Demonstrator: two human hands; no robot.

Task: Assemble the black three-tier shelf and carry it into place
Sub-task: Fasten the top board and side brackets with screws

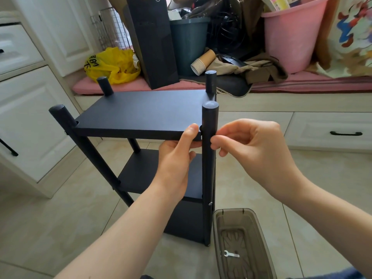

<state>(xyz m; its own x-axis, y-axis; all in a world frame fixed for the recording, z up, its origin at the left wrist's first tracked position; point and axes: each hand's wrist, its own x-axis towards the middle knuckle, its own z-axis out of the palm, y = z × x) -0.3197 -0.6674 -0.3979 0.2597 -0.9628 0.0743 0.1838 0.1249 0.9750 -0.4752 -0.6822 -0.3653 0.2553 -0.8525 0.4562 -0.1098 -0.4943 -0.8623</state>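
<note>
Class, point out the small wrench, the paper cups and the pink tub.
small wrench (pixel 233 254), head view, on its flat handle.
paper cups (pixel 203 61), head view, on the stack's side.
pink tub (pixel 289 41), head view, on its outer wall.

Both arms are bare. The left forearm (pixel 120 228) comes in from 7 o'clock and runs toward 1 o'clock, the wrist straight. The left hand (pixel 177 160) pinches the near edge of the board (pixel 141 111), with the thumb (pixel 191 131) laid flat on top, pointing to 12 o'clock, and the fingers tucked beneath, out of sight. The right forearm (pixel 332 214) enters from 4 o'clock and runs toward 10 o'clock. The right hand (pixel 257 150) is knuckles up with its fingers curled; thumb and forefinger tips meet against the 3 o'clock side of the post (pixel 209 178), level with the board. Whether they pinch something small cannot be told.
</note>
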